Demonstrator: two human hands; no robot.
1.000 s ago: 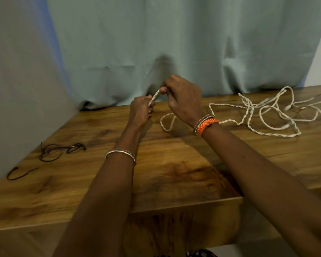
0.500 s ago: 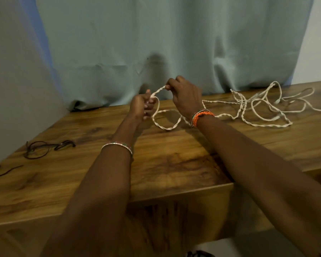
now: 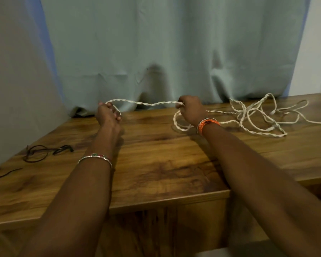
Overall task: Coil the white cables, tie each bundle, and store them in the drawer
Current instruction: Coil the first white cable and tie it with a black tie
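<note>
White cable (image 3: 152, 103) spans both hands' fingers (image 3: 180, 105) (pinched).

Table (image 3: 156, 164): wood-look top, brown with dark grain swirls, smooth, soft satin sheen, front edge same finish. White cable (image 3: 152, 103): twisted pair, matt, ropey ridged surface; loose tangle of it at 2 o'clock, same finish. Curtain (image 3: 156, 43): pale grey-green cloth, matt, soft folds and creases. Black cords (image 3: 44, 151) at 9 o'clock: thin, smooth, slightly glossy, rubber or plastic, cannot tell which. Left wrist bangle (image 3: 95, 157): thin, shiny, metallic glitter. Right wrist band (image 3: 208, 124): orange woven thread, matt, beside thin shiny bangles. Wall (image 3: 11, 71): flat matt paint.
</note>
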